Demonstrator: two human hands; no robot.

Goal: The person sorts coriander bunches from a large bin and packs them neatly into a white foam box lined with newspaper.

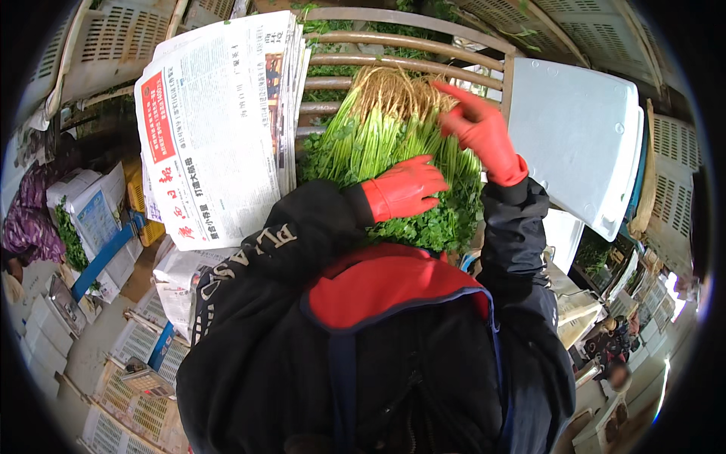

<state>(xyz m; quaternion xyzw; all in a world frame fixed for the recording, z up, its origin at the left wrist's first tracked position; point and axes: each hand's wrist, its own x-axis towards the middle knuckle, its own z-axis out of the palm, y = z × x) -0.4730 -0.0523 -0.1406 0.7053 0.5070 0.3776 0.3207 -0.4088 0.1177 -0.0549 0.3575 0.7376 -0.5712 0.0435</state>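
Note:
Spread before me is a thick layer of coriander [374,136], its pale brown roots at the far side and its leaves towards my body. My left hand [405,188], in a red rubber glove, rests across the stems with its fingers slightly apart and grips nothing that I can see. By the right end of the roots is my right hand [479,127], gloved in the same red. Its index finger reaches out over the roots while the other fingers bend down; a gap shows between them. Nothing is visibly held there.
A tall stack of newspapers [221,130] stands left of the coriander. Brown slats of a rack [397,37] show beyond the roots. Pale foam lids [573,142] lie at the right. Plastic crates [113,45] surround the place; a calculator [148,379] lies lower left. A person [615,340] is far right.

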